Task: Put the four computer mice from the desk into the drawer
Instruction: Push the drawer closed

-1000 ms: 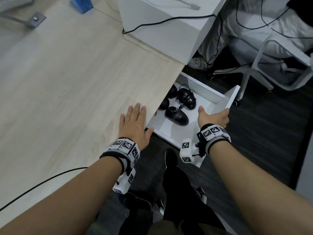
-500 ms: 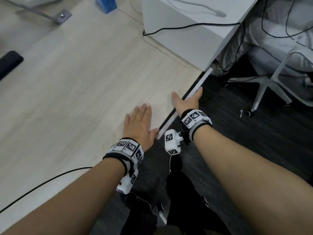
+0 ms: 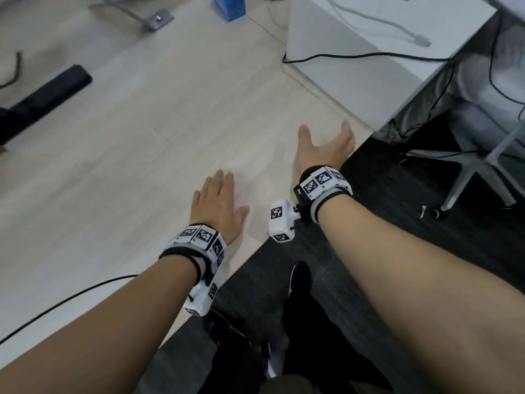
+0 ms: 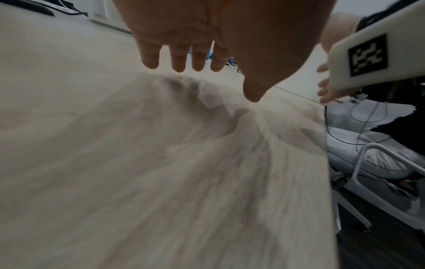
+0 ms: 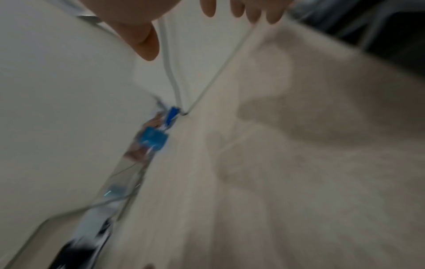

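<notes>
The desk point(image 3: 119, 155), a pale wood-grain top, fills most of the head view; no computer mouse lies on any part of it that shows. At its far right corner stands a white box point(image 3: 358, 52) with a dark cable point(image 3: 369, 56) trailing along its side. A black bar-shaped object point(image 3: 48, 95) lies at the left, and a blue carton point(image 3: 230, 5) is cut off by the upper edge.

The left hand point(image 3: 217, 206) lies flat near the desk's front edge, fingers straight and together, holding nothing; the left wrist view shows the fingers point(image 4: 179, 56) just above or on the surface, contact uncertain. The right hand point(image 3: 324, 150) is held over the desk's right edge, fingers and thumb spread wide, empty.

Progress, as a judgement: with no mice visible on the desk and both hands empty, the transfer appears complete and little or nothing seems left.

Hidden or unclear: neither the drawer nor the mice appear in any view, so the mice's place cannot be confirmed; presumably they sit in the drawer under the desk edge. The right wrist view is heavily motion-blurred, and only the fingertips point(image 5: 236, 10) and a blue smear are legible. The desk's far left is cropped.
</notes>
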